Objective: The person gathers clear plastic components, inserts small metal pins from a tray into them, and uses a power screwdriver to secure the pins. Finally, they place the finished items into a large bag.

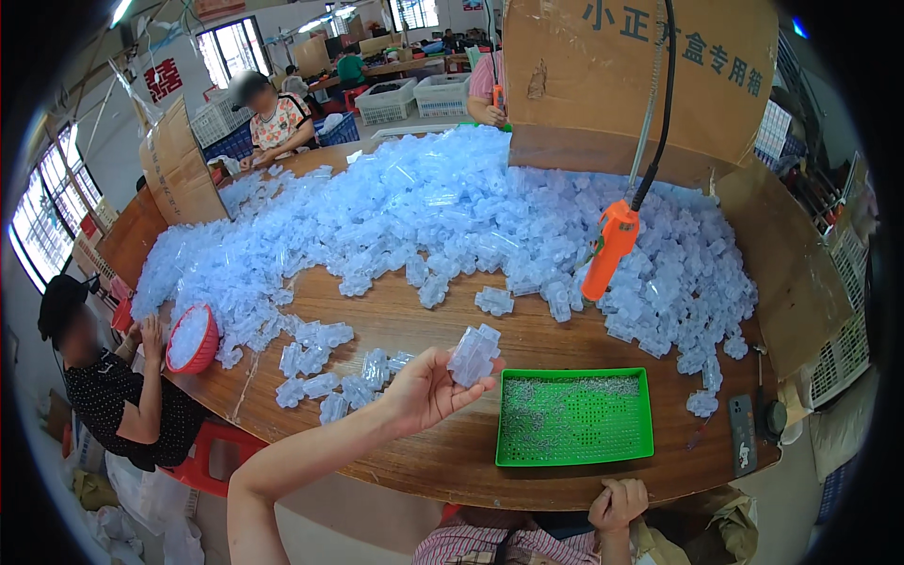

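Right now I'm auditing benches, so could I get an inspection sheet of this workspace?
Surface: brown wooden table, heaped with clear plastic pieces.
Job's things: clear piece in the left hand; green tray of small silvery bits; orange tool hanging.
Clutter: loose pieces left of the tray; dark phone-like object near the right edge.
Hands: left grip closed on its piece; right hand curled at front edge, contents unseen.
Cables: black cable rises from the tool.
Surroundings: co-worker by a red basket at left; cardboard behind the heap.
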A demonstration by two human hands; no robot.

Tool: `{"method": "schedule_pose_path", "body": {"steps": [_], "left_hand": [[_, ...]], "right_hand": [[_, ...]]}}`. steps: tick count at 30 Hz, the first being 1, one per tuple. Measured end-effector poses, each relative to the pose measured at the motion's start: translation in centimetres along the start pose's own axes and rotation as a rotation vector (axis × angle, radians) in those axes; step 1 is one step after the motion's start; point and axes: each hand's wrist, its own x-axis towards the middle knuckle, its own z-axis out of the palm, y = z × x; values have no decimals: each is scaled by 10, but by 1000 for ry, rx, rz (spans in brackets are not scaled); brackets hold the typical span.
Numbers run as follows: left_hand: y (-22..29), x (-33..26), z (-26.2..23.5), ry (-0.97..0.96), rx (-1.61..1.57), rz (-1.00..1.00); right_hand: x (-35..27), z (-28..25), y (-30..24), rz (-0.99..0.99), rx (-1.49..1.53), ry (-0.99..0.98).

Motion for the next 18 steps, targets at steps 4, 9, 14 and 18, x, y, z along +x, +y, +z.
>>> {"method": "schedule_pose_path", "body": {"steps": [4,9,14,18], "left_hand": [[1,0,2,-32,-104,-48],[5,21,-13,69,244,112],[22,75,-85,481,868,402],[25,86,-69,537,852,539]], "right_hand": [[-2,0,3,4,8,1],[-2,-2,2,12,3,-17],[3,1,-2,-28,42,-54],[-2,0,-1,-24,5,-45]]}}
